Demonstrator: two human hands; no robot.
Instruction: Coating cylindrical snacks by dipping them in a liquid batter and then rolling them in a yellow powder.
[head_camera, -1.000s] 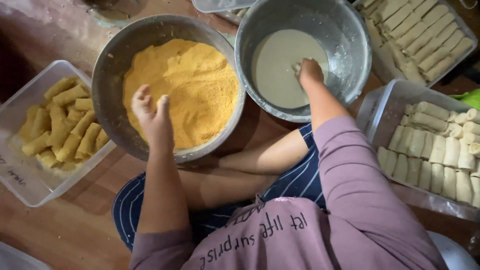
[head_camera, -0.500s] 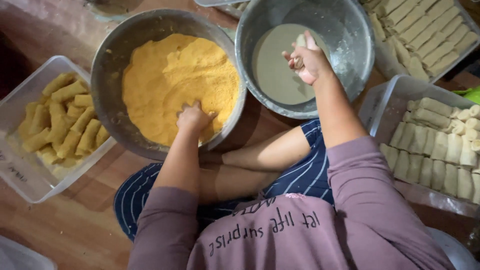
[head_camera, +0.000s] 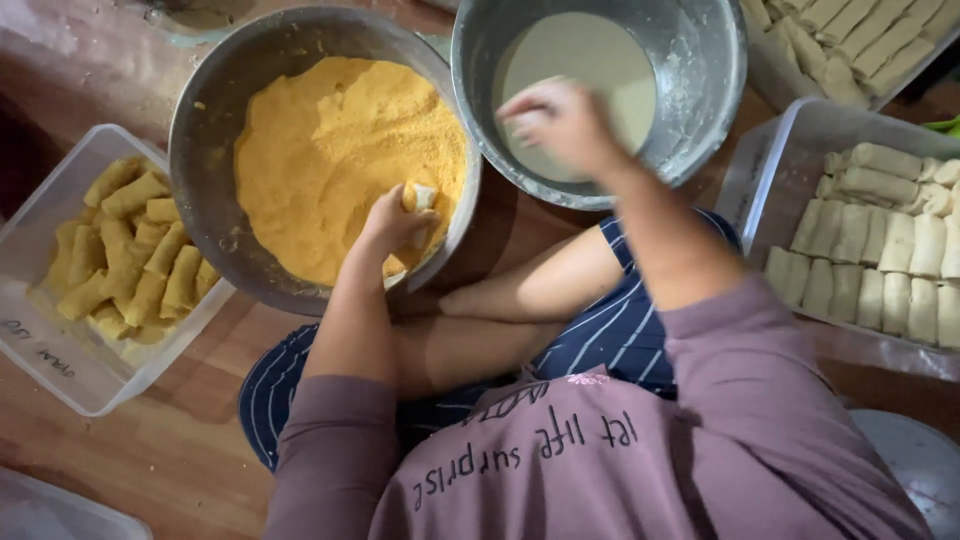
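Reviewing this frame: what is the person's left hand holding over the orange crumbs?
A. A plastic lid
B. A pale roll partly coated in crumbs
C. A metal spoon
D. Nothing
B: the left hand grips a pale roll at the near edge of the round metal bowl of orange breadcrumbs.

Clear plastic tubs, one marked

The left tub (head_camera: 60, 350) bears dark handwriting on its near rim; two tubs (head_camera: 770, 170) stand right.

The wide round metal bowl of orange breadcrumbs (head_camera: 200, 170) is the landmark. Just right of it stands the round metal bowl of pale batter (head_camera: 700, 90). Left of it sits the clear plastic tub of crumbed rolls (head_camera: 60, 360); far right, beyond the batter bowl, the clear plastic tub of pale uncoated rolls (head_camera: 760, 170).
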